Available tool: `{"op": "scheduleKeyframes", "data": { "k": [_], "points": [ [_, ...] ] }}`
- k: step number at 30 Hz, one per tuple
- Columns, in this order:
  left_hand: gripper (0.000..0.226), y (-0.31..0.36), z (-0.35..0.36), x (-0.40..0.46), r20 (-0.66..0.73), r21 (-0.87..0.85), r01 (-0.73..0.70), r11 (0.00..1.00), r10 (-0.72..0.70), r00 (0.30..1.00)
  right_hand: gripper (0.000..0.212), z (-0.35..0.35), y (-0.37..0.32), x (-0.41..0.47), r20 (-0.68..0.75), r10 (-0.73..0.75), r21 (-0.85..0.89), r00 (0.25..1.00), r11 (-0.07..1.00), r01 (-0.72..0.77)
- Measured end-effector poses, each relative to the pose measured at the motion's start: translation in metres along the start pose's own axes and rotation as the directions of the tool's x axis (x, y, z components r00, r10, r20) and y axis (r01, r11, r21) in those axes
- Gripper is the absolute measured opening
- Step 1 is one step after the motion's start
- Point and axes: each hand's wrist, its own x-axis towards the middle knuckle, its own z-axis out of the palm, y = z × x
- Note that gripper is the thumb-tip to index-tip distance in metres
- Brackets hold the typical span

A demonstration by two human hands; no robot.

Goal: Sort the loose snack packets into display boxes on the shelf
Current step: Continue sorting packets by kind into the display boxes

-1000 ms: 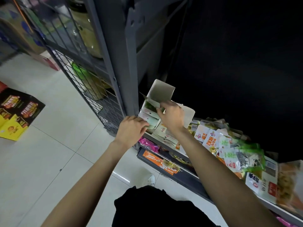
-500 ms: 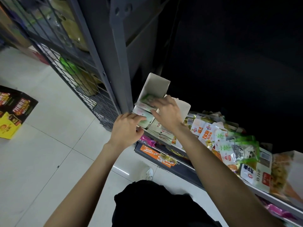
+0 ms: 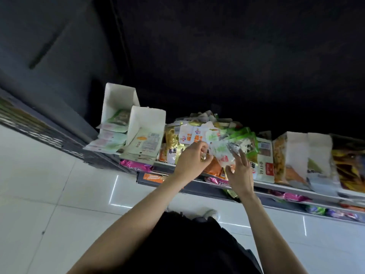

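Head view: two white display boxes (image 3: 118, 107) stand at the left end of the shelf (image 3: 286, 189), each already holding packets, the nearer box (image 3: 147, 123) with flat pale ones spilling forward. A large heap of loose snack packets (image 3: 199, 133) lies unsorted to their right. The left hand (image 3: 192, 161) is curled, pinching a packet edge at the heap. The right hand (image 3: 241, 173) is spread with fingers extended against a pale green packet (image 3: 223, 153), not closed on it. Judgement: sorting is partly done; most of the heap remains

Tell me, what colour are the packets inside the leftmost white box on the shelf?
Pale green packets in the white box, seen best from the head camera.
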Motion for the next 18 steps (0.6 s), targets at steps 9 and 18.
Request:
{"op": "scheduleKeyframes", "data": {
  "k": [9, 18],
  "points": [
    [0.069, 0.017, 0.068, 0.032, -0.027, 0.146, 0.241, 0.959, -0.240, 0.970, 0.065, -0.005, 0.028, 0.000, 0.237, -0.129, -0.079, 0.963, 0.985, 0.151],
    [0.053, 0.024, 0.080, 0.021, -0.134, -0.216, 0.384, 0.898, -0.417, 0.899, 0.060, -0.023, 0.042, 0.020, 0.133, -0.189, -0.083, 0.973, 0.976, 0.201]
  ]
}}
